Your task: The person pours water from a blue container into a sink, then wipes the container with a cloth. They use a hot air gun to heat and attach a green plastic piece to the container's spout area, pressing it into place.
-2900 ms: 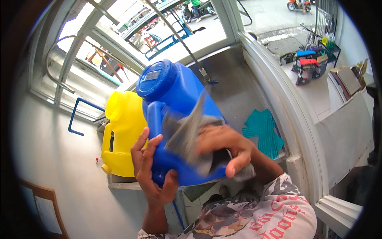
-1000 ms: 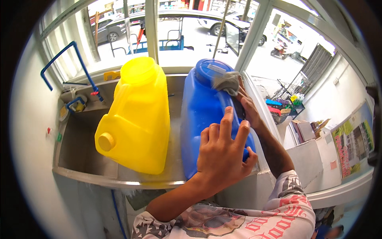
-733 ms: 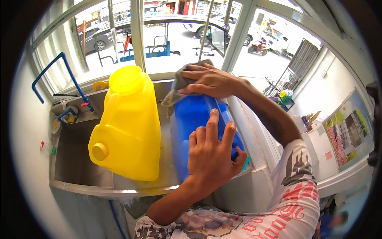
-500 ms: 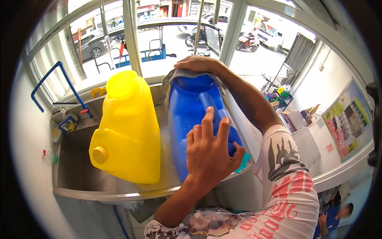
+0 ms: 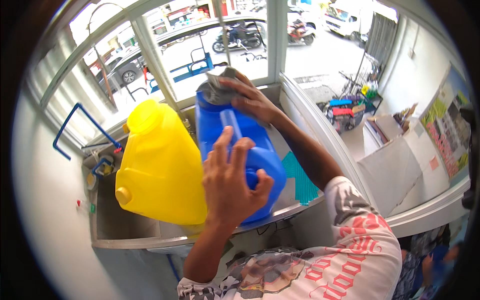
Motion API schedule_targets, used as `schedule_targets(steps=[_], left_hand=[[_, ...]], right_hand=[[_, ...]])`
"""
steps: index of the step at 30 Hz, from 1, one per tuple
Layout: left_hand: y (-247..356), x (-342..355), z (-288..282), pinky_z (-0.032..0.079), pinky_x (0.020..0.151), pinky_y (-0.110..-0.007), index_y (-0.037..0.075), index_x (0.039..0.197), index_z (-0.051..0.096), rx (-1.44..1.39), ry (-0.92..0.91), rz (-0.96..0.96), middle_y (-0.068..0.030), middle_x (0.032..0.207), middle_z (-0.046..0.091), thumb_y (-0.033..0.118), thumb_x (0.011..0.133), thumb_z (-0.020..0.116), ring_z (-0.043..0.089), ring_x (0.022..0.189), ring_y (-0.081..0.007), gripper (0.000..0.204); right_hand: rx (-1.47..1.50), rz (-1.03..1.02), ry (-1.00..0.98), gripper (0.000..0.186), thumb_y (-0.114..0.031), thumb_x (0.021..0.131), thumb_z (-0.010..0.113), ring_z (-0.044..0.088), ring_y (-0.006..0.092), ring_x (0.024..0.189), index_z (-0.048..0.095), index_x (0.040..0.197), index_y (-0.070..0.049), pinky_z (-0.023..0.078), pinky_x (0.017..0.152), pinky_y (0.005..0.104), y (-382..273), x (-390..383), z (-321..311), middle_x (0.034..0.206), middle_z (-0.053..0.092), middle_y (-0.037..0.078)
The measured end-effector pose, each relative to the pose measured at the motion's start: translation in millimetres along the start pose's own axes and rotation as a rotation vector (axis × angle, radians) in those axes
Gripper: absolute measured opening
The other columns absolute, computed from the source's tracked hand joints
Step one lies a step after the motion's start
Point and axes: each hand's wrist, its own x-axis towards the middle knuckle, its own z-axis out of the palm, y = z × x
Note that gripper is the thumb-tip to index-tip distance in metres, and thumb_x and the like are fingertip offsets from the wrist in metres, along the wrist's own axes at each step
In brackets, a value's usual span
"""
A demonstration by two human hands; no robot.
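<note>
My right hand (image 5: 250, 97) is bent over a gray cloth (image 5: 220, 87), fingers curled on it, and holds it against the far top end of the blue jug (image 5: 267, 170). The hand is a little blurred, and the cloth covers most of that end, so I can't tell how the lid beneath sits. The jug lies below the cloth and back toward me, its long axis running from my side of the sink (image 5: 125, 243) toward the window, the far end leaning to my left. My right hand is the nearer one to that top end; my left hand (image 5: 230, 185) is nearer the bottom. The left is open, fingers spread, lying over the jug's near part, with its longest finger reaching to the lower end of the handle (image 5: 230, 124) and the thumb near a small blue knob. I can't see how firmly it presses.

Just left of the blue jug stands the yellow jug (image 5: 162, 167). To the right lies a teal mat (image 5: 301, 180).
</note>
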Motion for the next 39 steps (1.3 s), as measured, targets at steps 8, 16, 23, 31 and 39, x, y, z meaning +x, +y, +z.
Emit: schedule_targets(steps=[8, 16, 23, 31, 39], left_hand=[[-3, -2, 4, 0.049, 0.096, -0.053, 0.009, 0.115, 0.059, -0.032, -0.008, -0.010, -0.0265, 0.138, 0.053, 0.033, 0.077, 0.061, 0.059, 0.117, -0.0460, 0.045], [-1, -2, 6, 0.045, 0.102, -0.054, 0.008, 0.117, 0.056, 0.008, -0.063, -0.035, -0.0246, 0.139, 0.054, 0.040, 0.082, 0.057, 0.053, 0.126, -0.0420, 0.048], [-6, -6, 4, 0.045, 0.103, -0.051, 0.015, 0.123, 0.056, 0.030, -0.075, -0.099, -0.0189, 0.145, 0.052, 0.041, 0.077, 0.057, 0.052, 0.128, -0.0376, 0.053], [-9, -12, 0, 0.038, 0.111, -0.051, 0.012, 0.130, 0.054, -0.201, -0.059, -0.164, -0.0236, 0.151, 0.044, 0.040, 0.084, 0.057, 0.046, 0.136, -0.0384, 0.055], [-32, -21, -11, 0.017, 0.123, -0.051, 0.006, 0.133, 0.051, -0.869, 0.173, -0.152, -0.0303, 0.157, 0.030, 0.050, 0.095, 0.055, 0.026, 0.149, -0.0395, 0.058]], right_hand=[[0.339, 0.341, 0.473, 0.060, -0.027, 0.100, 0.051, 0.033, 0.0341, 0.145, 0.036, 0.153, -0.003, 0.023, 0.121, 0.0448, -47, -212, 109, 0.155, 0.038, 0.019], [0.084, 0.356, 0.240, 0.058, -0.035, 0.100, 0.054, 0.038, 0.0376, 0.142, 0.045, 0.147, -0.004, 0.028, 0.118, 0.0442, -69, -127, 61, 0.155, 0.039, 0.020], [0.807, 0.363, 0.343, 0.052, -0.030, 0.107, 0.046, 0.041, 0.0206, 0.139, 0.038, 0.154, -0.009, 0.036, 0.113, 0.0321, 77, -164, 109, 0.152, 0.045, 0.013], [0.471, 0.456, 0.829, 0.046, -0.020, 0.103, 0.045, 0.041, 0.0285, 0.139, 0.047, 0.146, -0.004, 0.032, 0.117, 0.0430, -125, -224, 140, 0.147, 0.047, 0.017], [-0.304, 0.102, -0.562, 0.045, -0.026, 0.102, 0.045, 0.044, 0.0330, 0.138, 0.054, 0.140, -0.002, 0.024, 0.121, 0.0470, -59, -32, 14, 0.145, 0.050, 0.021]])
